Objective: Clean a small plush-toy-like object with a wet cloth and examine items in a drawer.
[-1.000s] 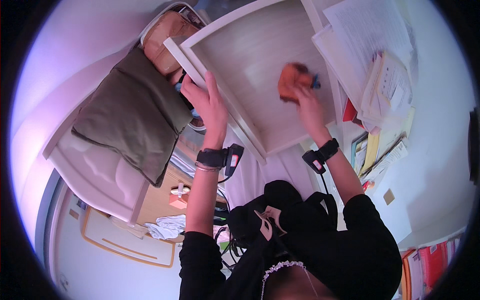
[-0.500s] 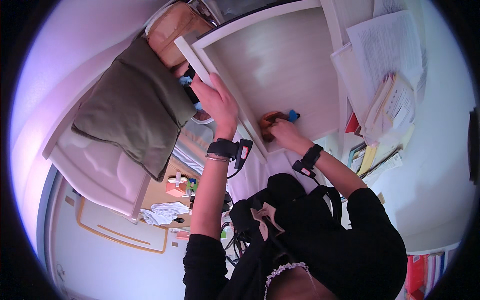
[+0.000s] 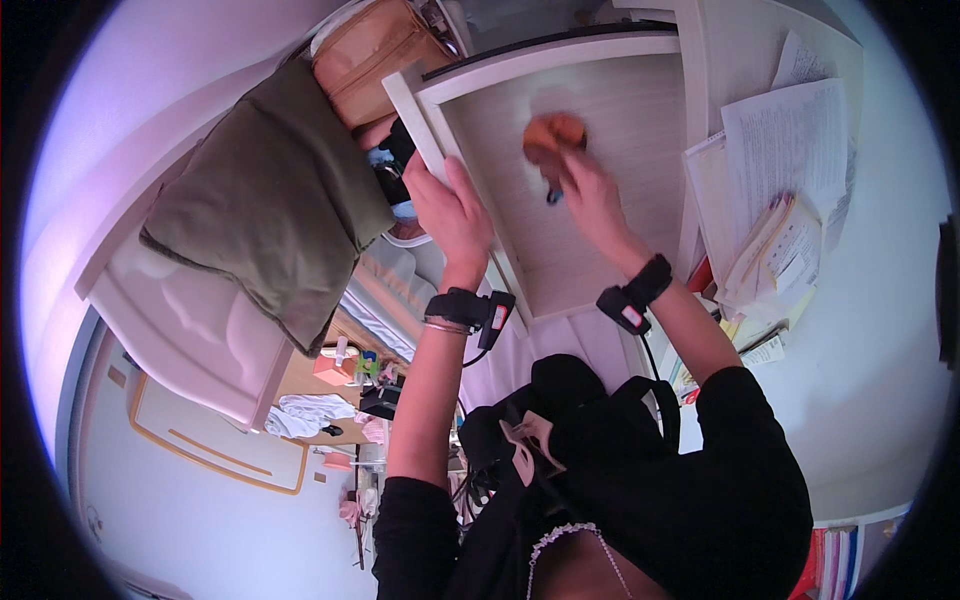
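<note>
A pale wooden drawer stands pulled out before me, its light wood-grain bottom in view. My left hand grips the raised front panel at its left side, thumb on the inner face and fingers over the outer one. Above the drawer's bottom, my right hand pinches a soft orange-brown cloth with a small dark and blue bit hanging below it. Motion blurs the cloth, so its exact kind does not show. Both wrists carry black straps with small boxes and cables.
Left of the drawer lies a dark olive cushion by a tan bag and a bin of blue and black items. To the right, loose papers and booklets lean near the wall. A desk with white cloth stands lower left.
My right hand has lifted the orange-brown cloth from the drawer's near corner and carried it toward the far end. My left hand stays on the front panel.
</note>
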{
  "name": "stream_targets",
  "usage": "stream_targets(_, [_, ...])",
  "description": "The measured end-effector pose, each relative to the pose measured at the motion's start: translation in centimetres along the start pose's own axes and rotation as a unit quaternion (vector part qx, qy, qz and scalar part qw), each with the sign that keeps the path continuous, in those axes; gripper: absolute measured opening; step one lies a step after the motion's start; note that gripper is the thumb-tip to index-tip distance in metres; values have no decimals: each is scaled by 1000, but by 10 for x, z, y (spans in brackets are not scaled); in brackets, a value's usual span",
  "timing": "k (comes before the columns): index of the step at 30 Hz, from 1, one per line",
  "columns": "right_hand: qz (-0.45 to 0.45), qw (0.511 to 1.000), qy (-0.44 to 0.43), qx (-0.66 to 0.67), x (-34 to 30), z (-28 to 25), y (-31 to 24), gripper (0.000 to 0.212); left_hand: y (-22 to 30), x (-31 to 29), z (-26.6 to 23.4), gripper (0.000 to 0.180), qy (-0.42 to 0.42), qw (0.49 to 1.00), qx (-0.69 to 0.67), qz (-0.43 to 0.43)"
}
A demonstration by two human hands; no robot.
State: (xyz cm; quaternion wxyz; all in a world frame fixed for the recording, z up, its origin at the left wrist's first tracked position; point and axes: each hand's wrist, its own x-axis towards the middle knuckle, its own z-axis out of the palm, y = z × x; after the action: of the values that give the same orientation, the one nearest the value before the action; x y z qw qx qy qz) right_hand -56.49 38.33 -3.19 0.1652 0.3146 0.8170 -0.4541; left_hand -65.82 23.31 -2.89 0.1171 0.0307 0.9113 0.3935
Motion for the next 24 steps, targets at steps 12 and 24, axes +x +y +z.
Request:
stream_targets(12, [-194, 921, -187, -280, -92, 49, 52, 36, 2, 1, 1, 34, 12, 1000, -14, -7])
stream_targets(24, [-199, 942, -192, -190, -62, 32, 26, 41, 2, 1, 0, 35, -3, 1000, -19, -20])
